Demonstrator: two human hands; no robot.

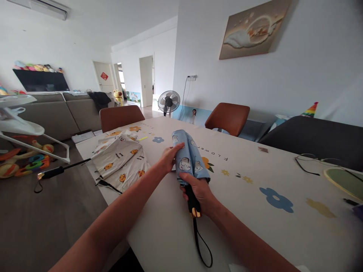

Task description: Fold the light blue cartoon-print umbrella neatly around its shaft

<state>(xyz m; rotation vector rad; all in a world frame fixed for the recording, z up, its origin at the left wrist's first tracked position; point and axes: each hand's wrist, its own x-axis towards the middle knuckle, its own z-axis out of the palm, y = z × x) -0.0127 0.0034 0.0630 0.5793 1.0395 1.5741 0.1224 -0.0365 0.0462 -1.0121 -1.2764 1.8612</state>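
A blue folding umbrella [188, 158] with white cartoon animals is held over the table, its canopy gathered loosely around the shaft. My left hand [169, 156] is closed on the canopy's left side, thumb lying across the cloth. Around the canopy's lower end and the top of the black handle wraps my right hand [198, 190]. A gold-coloured cap ends the handle, and a black wrist strap [202, 245] hangs from it. To the left lies a second umbrella [120, 160], cream with orange cartoon figures, its canopy loose and its black handle jutting past the table edge.
The white table [241, 234] carries printed flowers. On its right are eyeglasses [309, 162] and a green round mat [344, 181]. Brown chairs [228, 118] stand along the far side, with a fan [169, 102] behind. Toys [31, 162] and a white high chair [24, 124] are at left.
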